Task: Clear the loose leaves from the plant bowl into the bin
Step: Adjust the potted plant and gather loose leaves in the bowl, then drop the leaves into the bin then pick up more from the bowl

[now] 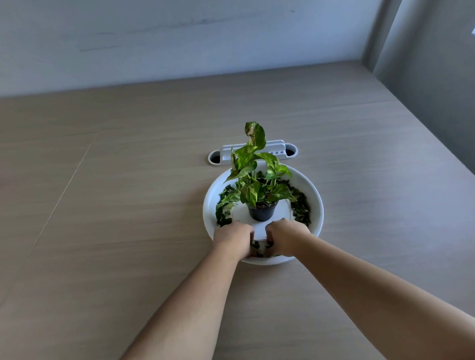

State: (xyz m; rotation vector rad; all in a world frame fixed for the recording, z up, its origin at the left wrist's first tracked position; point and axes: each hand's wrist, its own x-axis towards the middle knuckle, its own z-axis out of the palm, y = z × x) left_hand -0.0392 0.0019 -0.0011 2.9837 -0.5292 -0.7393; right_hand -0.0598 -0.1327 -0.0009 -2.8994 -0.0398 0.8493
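Both hands – left [234, 239], right [284, 236] – curl around dark loose leaves [301, 204] ringing the white bowl [313, 200]

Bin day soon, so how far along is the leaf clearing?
Nothing looks finished. The left hand and right hand are gathering loose green leaves at the near rim of the round white bowl. Piles remain on both sides of the small black pot. No bin in view.

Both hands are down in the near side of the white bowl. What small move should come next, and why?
Probably close both hands on the near clump and lift it out. The left hand and right hand are curled over loose leaves at the bowl's near rim. More leaves remain on both sides of the potted plant. No bin is visible.
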